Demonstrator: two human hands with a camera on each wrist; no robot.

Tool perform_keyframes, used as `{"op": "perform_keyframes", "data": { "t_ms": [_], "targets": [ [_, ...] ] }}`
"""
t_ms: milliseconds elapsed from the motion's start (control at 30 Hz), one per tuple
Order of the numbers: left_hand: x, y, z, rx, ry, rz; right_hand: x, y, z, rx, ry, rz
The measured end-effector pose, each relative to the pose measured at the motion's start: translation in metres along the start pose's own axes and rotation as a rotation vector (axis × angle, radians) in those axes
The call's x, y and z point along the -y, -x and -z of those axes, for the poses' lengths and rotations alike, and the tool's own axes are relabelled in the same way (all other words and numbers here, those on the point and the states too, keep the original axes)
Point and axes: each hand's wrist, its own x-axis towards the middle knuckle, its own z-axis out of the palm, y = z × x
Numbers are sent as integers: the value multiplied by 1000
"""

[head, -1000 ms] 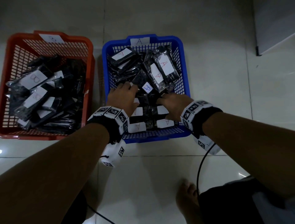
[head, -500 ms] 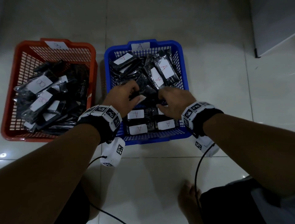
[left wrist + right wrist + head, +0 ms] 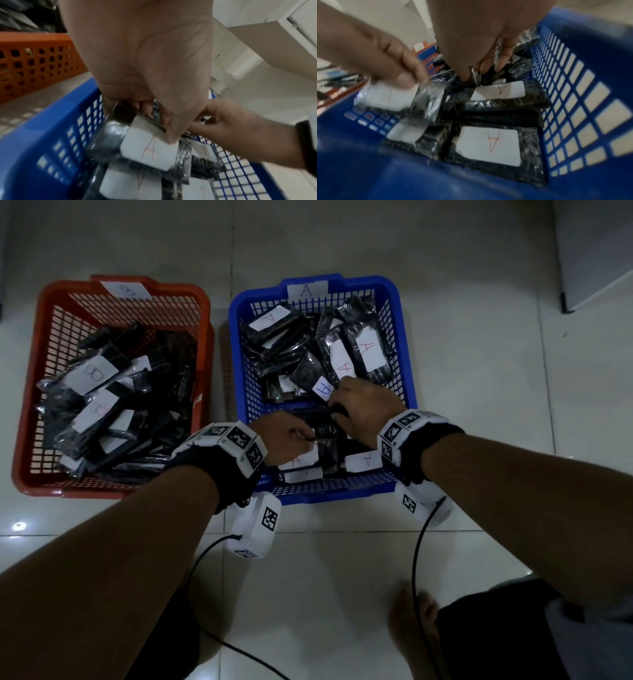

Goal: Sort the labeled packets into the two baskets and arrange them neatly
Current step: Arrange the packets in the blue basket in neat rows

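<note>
A blue basket [image 3: 404, 344] tagged A holds black packets with white A labels, some stacked flat at its near end [image 3: 489, 145]. Left of it a red basket [image 3: 30, 412] tagged B is full of B packets [image 3: 90, 374]. My left hand [image 3: 291, 436] pinches the top edge of an A packet [image 3: 150, 150] at the near left of the blue basket. Just to its right, my right hand [image 3: 363, 409] grips the crinkled edge of another black packet [image 3: 476, 75] in the middle of the basket. One packet beside my right hand bears a blue letter [image 3: 322, 388].
Both baskets stand on pale floor tiles [image 3: 479, 371]. A white cabinet [image 3: 596, 251] is at the far right. My bare foot [image 3: 411, 631] and two wrist cables [image 3: 416, 559] lie below the baskets.
Both hands drew back toward the near end of the blue basket. The left hand came down to the near left and took hold of a labelled packet. The blue-lettered packet is uncovered again.
</note>
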Motion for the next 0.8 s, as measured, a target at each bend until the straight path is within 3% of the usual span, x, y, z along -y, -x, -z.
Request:
{"op": "perform_keyframes", "data": {
  "t_ms": [200,533,633,800],
  "targets": [
    [1,2,-16,63,-183,6,-6,9,21,-19,-318,-101],
    [1,4,-21,-105,-280,48,-7,6,4,107,-128,-109],
    [1,6,-19,-110,-261,58,-3,9,5,80,-251,-124],
    [-3,0,-14,-50,-248,91,-18,28,33,125,-213,-97]
  ]
}}
